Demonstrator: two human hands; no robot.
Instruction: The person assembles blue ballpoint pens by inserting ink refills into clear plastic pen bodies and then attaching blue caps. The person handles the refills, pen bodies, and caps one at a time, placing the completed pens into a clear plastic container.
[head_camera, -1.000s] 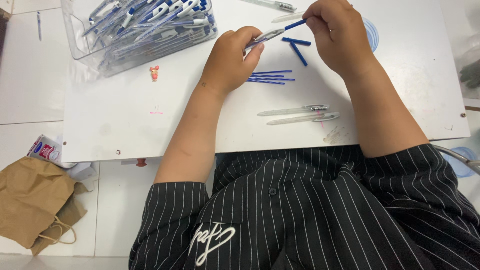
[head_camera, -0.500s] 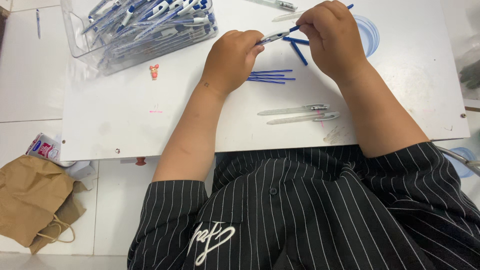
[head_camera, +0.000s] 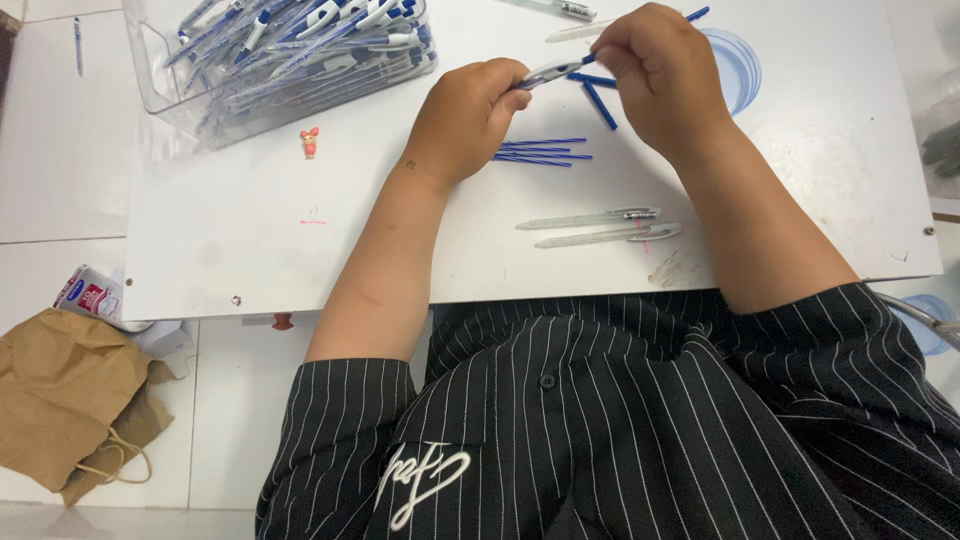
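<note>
My left hand (head_camera: 467, 115) grips a clear pen barrel (head_camera: 545, 73) and holds it above the white table (head_camera: 250, 240). My right hand (head_camera: 655, 70) pinches a blue refill (head_camera: 697, 14) at the barrel's right end; the joint is hidden by my fingers. A small bunch of blue refills (head_camera: 545, 153) lies on the table just under my left hand. Two clear pen barrels (head_camera: 600, 226) lie side by side nearer my body.
A clear plastic bin (head_camera: 280, 50) full of blue and white pens stands at the back left. A small pink figure (head_camera: 311, 142) sits beside it. A blue round lid (head_camera: 738, 65) lies right of my hands. A brown paper bag (head_camera: 65, 400) rests on the floor.
Both hands have shifted slightly left and toward me, staying joined on the barrel and refill. The things on the table have not moved.
</note>
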